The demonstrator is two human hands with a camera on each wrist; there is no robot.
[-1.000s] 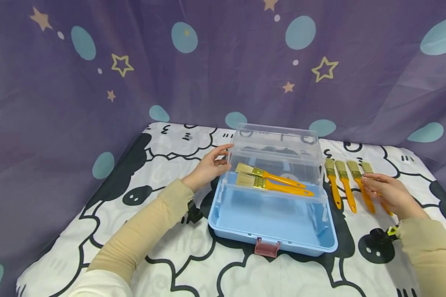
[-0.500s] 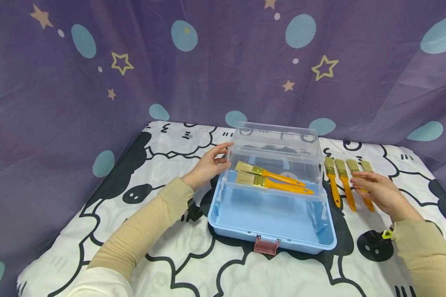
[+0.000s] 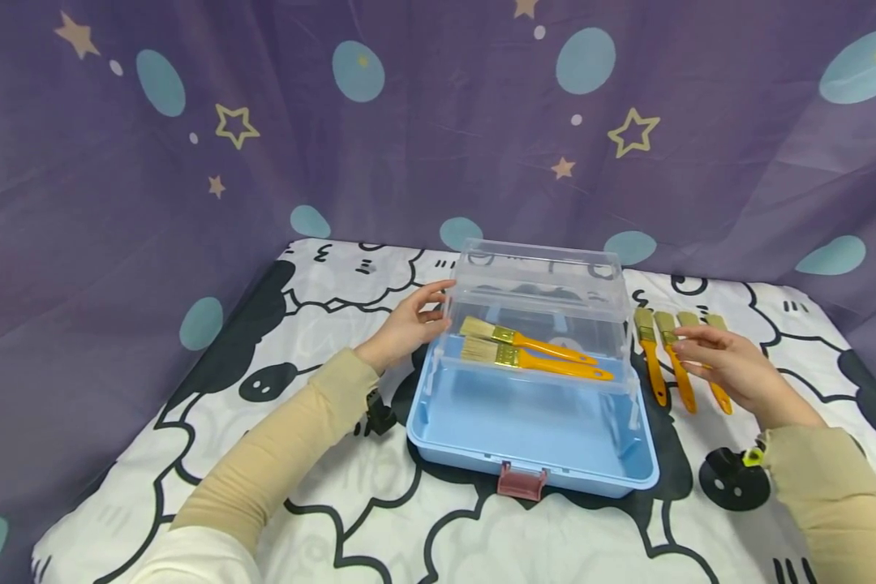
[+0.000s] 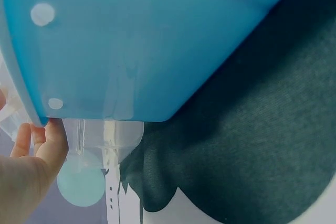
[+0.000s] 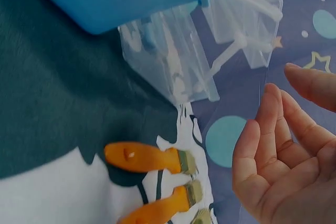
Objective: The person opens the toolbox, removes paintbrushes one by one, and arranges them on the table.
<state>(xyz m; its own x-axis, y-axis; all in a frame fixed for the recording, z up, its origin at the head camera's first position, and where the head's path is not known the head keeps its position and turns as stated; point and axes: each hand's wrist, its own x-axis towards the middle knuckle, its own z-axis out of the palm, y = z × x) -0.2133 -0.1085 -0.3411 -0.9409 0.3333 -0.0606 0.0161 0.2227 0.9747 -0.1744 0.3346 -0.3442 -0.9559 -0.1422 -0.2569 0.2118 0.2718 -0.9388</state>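
Note:
A blue storage box stands with its clear lid raised and its clear tray lifted at the back. Two paintbrushes with orange handles, the thinner brush and the wider brush, lie in that tray. My left hand grips the box's left back side, fingers at the rim corner in the left wrist view. To the right, my right hand hovers over a row of several paintbrushes, thumb and fingers apart and nothing between them. Its fingertips overlap the second brush from the left.
A mauve latch hangs from the front of the box. The table has a black-and-white sheep-print cloth. Behind it hangs a purple curtain with stars and ovals.
My right hand has moved left along the row of paintbrushes, from the rightmost ones toward the second from the left. The left hand stays at the box.

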